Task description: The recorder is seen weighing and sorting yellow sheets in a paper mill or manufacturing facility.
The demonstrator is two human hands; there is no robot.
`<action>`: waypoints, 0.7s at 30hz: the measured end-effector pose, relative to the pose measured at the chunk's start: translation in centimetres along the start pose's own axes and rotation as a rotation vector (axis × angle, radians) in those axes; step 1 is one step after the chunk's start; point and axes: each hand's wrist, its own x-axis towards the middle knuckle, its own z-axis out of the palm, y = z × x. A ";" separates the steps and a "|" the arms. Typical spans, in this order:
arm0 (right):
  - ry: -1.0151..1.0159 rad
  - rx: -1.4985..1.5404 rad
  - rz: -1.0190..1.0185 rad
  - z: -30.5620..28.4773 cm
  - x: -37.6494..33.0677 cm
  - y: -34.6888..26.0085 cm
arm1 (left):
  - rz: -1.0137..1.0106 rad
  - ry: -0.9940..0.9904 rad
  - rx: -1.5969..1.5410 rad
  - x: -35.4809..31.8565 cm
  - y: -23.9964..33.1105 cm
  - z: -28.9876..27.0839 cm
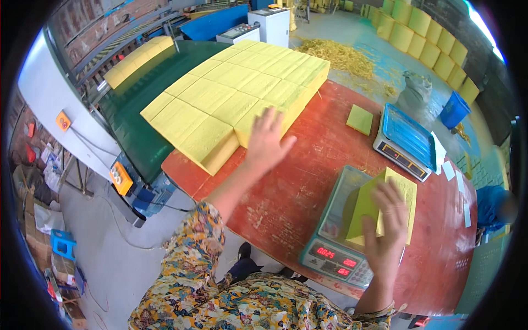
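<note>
My left hand (268,142) is open, its fingers spread, in front of the near edge of a large group of yellow blocks (236,77) that look like stacked paper. It holds nothing; whether it touches the nearest block I cannot tell. My right hand (386,223) is also open, fingers stretched and thumb apart, over a single yellow block (367,206). That block rests on a digital scale (334,214) with a lit red display. The hand covers part of the block, and contact between them is unclear.
Beyond the scale on the red table (286,203) are a second scale (407,135) with a blue tray, a thin yellow stack (359,119) and pale paper slips. At left runs a green conveyor belt (137,115). A person in blue (492,206) is at the right edge.
</note>
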 end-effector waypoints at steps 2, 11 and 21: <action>-0.123 0.059 -0.056 4.0 1.3 -2.5 | -0.070 -0.156 0.177 1.9 -5.6 1.9; -0.222 0.107 -0.057 16.8 7.8 -4.9 | 0.279 -0.548 -0.094 0.6 -10.4 2.8; -0.540 0.297 0.424 22.3 1.4 -2.0 | 0.548 -0.537 -0.447 -11.8 -9.0 -10.5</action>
